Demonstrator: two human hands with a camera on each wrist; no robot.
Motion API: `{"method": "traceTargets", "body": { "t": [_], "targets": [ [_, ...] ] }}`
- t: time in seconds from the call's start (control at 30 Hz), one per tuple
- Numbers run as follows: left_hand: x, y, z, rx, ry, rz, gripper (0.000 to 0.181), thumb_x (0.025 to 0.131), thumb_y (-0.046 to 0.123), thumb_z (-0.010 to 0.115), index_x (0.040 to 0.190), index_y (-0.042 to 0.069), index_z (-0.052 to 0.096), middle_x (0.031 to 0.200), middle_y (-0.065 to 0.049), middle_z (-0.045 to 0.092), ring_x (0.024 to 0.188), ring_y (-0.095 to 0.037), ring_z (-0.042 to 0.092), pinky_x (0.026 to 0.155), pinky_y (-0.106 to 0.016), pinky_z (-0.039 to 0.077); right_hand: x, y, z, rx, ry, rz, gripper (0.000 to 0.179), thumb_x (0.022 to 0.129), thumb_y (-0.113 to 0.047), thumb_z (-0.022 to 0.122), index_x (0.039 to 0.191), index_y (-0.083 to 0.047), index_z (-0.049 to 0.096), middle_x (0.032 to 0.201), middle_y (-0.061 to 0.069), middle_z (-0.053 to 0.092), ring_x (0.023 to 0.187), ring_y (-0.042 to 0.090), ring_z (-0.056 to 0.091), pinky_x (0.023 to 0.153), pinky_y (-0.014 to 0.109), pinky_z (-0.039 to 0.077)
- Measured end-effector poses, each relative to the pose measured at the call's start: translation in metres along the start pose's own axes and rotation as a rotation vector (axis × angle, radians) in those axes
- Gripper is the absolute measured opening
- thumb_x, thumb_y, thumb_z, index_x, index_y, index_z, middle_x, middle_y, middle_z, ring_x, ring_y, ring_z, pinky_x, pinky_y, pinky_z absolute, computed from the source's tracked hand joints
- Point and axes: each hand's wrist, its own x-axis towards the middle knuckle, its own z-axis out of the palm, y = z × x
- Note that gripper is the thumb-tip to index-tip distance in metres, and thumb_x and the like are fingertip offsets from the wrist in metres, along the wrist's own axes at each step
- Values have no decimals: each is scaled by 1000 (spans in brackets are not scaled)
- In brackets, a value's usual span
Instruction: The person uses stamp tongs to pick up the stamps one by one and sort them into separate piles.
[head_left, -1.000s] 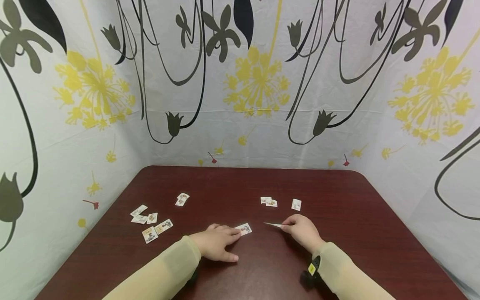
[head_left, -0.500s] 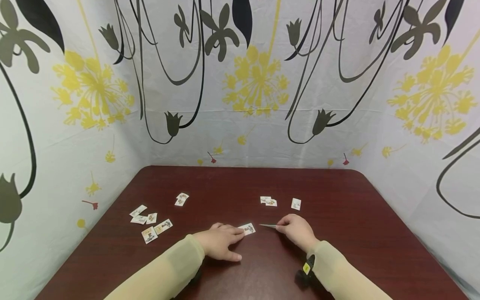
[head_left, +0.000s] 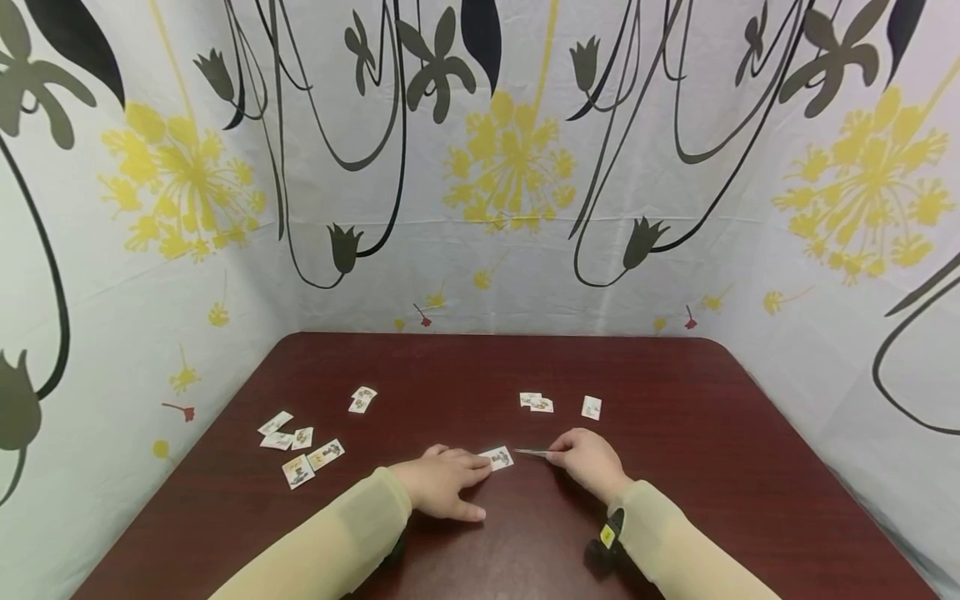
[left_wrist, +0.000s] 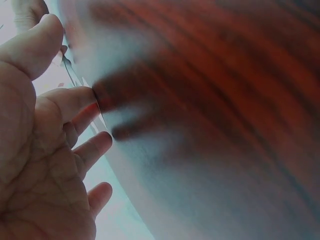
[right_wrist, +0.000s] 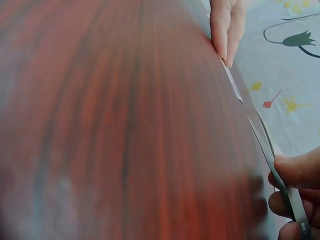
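Observation:
A small white printed card (head_left: 501,457) lies mid-table. My left hand (head_left: 442,483) presses its left end with straight fingers, thumb spread apart; in the left wrist view the fingertips (left_wrist: 102,141) are right at the card's thin edge. Metal tweezers (right_wrist: 282,182) are pinched between thumb and fingers of my right hand (head_left: 592,465). Their two slim tips stand slightly apart, close to the card's right end, with nothing visible gripped between them. Seen from the right wrist, the card (right_wrist: 231,82) slants up a little from the other hand's fingertips toward the tips.
Several printed cards (head_left: 299,472) lie loosely grouped at the left of the dark red table (head_left: 450,367). Two overlapping cards (head_left: 362,403) sit farther back. Behind my right hand are overlapping cards (head_left: 542,405) and a single card (head_left: 591,407). A patterned curtain (head_left: 480,283) surrounds the table.
My left hand has slid the card a little to the right. My right hand has shifted left with the tweezers, so their tips are now closer to the card.

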Motion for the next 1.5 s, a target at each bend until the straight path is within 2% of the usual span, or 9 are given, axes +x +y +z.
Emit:
{"method": "traceTargets", "body": {
  "t": [0.43,0.9,1.2,1.5],
  "targets": [
    [-1,1,-3,-14,-13,1,72,90,60,53,148,19,40,153,9,34,140,-18,31,112,-48,22,2,-6,5,32,-22,6,6,81,-22,74,76,-20,74,80,-8,64,69,11,53,64,32,45],
    [-1,-1,0,-31,-6,-9,73,90,60,54,148,19,40,153,9,33,140,-17,30,112,-49,21,5,-11,9,96,-42,60,8,82,-19,73,74,-19,73,78,-7,64,70,13,54,66,33,45],
    [-1,-2,0,-34,-3,3,72,90,60,54,148,19,40,153,8,33,140,-18,30,111,-49,22,3,-10,5,36,-18,78,9,81,-24,73,74,-19,73,78,-8,64,71,12,55,66,34,45],
    [0,-3,2,-35,-5,-9,73,90,61,53,149,20,39,153,10,33,140,-17,30,111,-47,22,4,-13,9,35,-24,66,9,80,-21,73,71,-20,71,76,-8,64,70,12,55,66,34,45]
  ]
}}
